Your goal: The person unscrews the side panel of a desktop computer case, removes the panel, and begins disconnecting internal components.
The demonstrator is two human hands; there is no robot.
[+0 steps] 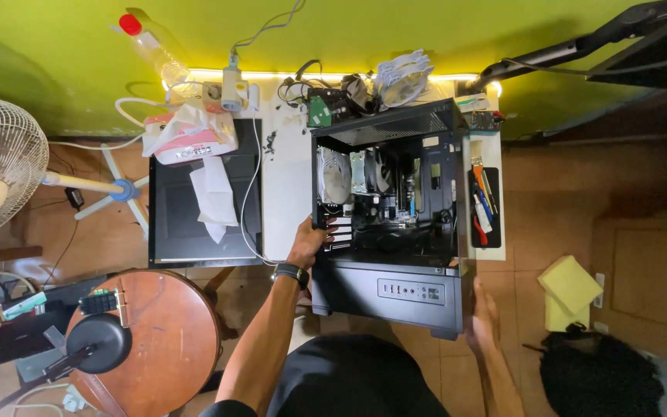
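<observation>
Black computer case stands on the white desk, near end overhanging the edge toward the person. Side is open: fans, cables and a board show inside, so internals look largely fitted. Left hand grips the case's left edge, fingers curled over the frame. Right hand lies flat and open against the lower right corner (blurred, grip unclear). A dark panel lies beside it on the desk, cloth on top. Screwdrivers wait in a tray just right. Judged: assembly mostly done, closing up left.
</observation>
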